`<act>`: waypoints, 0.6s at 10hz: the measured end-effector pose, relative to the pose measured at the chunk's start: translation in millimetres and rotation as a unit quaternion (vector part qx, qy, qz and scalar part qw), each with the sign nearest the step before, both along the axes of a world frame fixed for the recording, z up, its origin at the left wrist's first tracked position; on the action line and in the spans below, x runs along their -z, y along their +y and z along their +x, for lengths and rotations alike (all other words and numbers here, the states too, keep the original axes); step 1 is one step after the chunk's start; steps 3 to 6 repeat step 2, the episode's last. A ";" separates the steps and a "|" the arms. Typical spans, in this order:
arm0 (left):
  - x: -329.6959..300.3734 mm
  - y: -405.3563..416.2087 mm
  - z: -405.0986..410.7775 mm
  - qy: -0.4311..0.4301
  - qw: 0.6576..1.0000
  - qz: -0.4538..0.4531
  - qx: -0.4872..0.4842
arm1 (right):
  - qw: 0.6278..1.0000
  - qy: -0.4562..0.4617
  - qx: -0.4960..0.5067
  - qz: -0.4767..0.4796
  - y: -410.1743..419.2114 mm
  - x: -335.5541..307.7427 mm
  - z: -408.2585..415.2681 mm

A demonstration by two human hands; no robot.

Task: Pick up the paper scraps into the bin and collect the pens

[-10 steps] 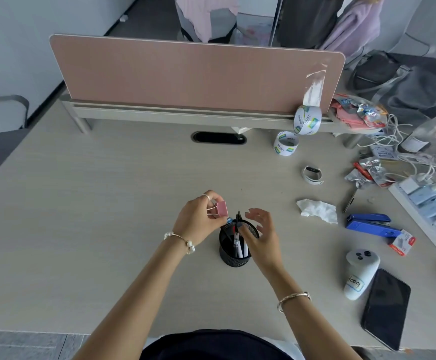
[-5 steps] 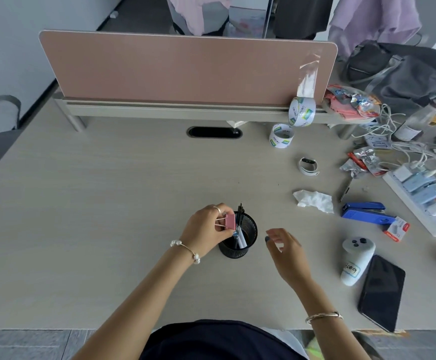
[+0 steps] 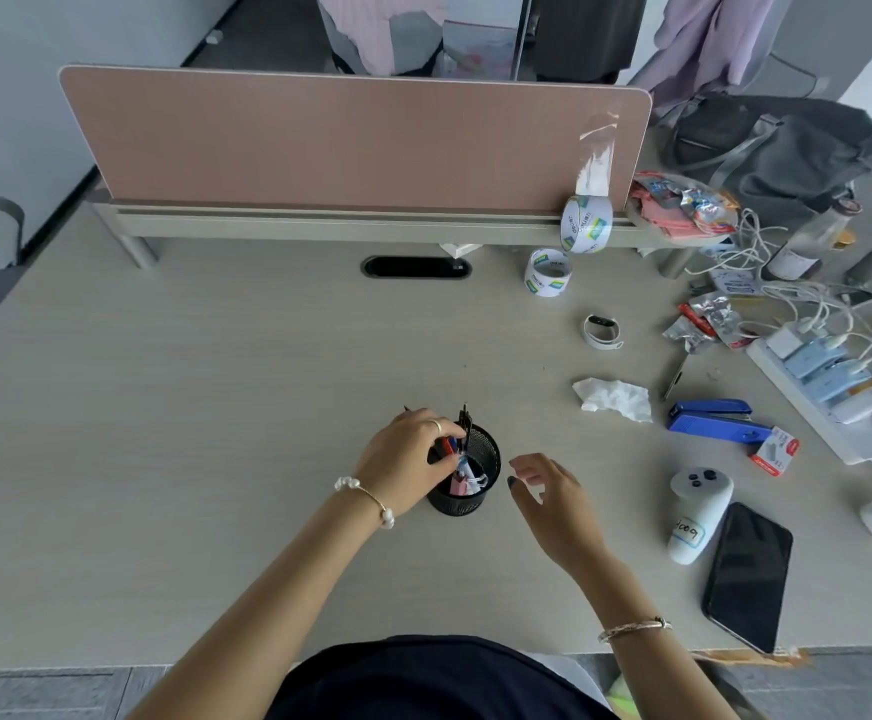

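Bright, soft, even daylight over the whole tabletop (image 3: 163, 407); only weak, short shadows under the pen holder (image 3: 467, 504) and the stapler (image 3: 712, 420). Mild glare on the hanging tape strip (image 3: 597, 153) and the dark phone (image 3: 748, 579). Wide-angle bending of straight edges near the borders. Slight softness throughout, fine detail smeared.

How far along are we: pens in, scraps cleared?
Done: pens stand in the black mesh cup. In hand: the left hand reaches into that cup; the right hand hovers beside it. Left: crumpled white paper lies on the desk; no bin in view.
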State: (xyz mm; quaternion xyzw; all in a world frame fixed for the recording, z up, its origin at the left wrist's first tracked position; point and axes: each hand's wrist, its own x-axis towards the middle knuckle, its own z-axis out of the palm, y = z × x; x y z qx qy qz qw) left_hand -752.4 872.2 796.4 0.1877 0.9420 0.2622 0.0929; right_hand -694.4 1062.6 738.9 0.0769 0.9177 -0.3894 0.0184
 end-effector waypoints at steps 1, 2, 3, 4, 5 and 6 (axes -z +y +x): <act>-6.9 -7.2 0.5 -0.002 1.000 0.016 -0.014 | 1.000 0.003 -0.008 -0.001 -1.8 -2.1 -1.6; -7.9 -14.4 1.0 -0.007 0.999 0.016 -0.031 | 1.000 0.017 -0.010 0.009 -3.5 -3.8 -4.4; -7.9 -14.4 1.0 -0.007 0.999 0.016 -0.031 | 1.000 0.017 -0.010 0.009 -3.5 -3.8 -4.4; -7.9 -14.4 1.0 -0.007 0.999 0.016 -0.031 | 1.000 0.017 -0.010 0.009 -3.5 -3.8 -4.4; -7.9 -14.4 1.0 -0.007 0.999 0.016 -0.031 | 1.000 0.017 -0.010 0.009 -3.5 -3.8 -4.4; -7.9 -14.4 1.0 -0.007 0.999 0.016 -0.031 | 1.000 0.017 -0.010 0.009 -3.5 -3.8 -4.4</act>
